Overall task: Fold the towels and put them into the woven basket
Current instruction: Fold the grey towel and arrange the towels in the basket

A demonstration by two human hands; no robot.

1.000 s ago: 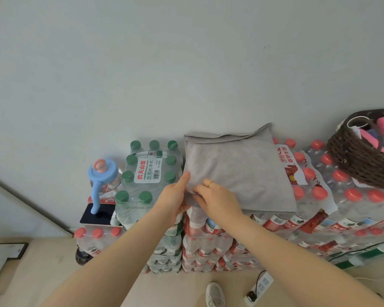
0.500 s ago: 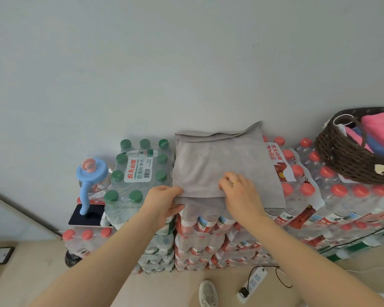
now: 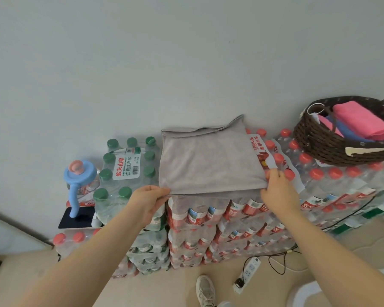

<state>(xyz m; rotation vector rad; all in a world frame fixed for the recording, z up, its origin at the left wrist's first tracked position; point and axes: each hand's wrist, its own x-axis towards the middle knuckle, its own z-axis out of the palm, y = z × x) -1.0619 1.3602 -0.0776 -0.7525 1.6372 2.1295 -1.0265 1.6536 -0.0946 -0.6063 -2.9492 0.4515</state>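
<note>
Currently mid-fold: left hand [image 3: 150, 201] and right hand [image 3: 275, 191] pinch near corners of half-folded grey cloth towel [image 3: 208, 160] atop stacked bottle packs [image 3: 208, 220]; next likely another fold, then dark woven basket [image 3: 324, 142].

- The white label [image 3: 126, 162] on the green-capped water pack [image 3: 129, 171] reads "农夫山泉" in red, with "饮用纯净水" beneath; the barcode digits are too small to read.
- The red-and-white wrap [image 3: 260, 149] of the red-capped pack beside the towel bears "农夫山泉" in red.
</note>
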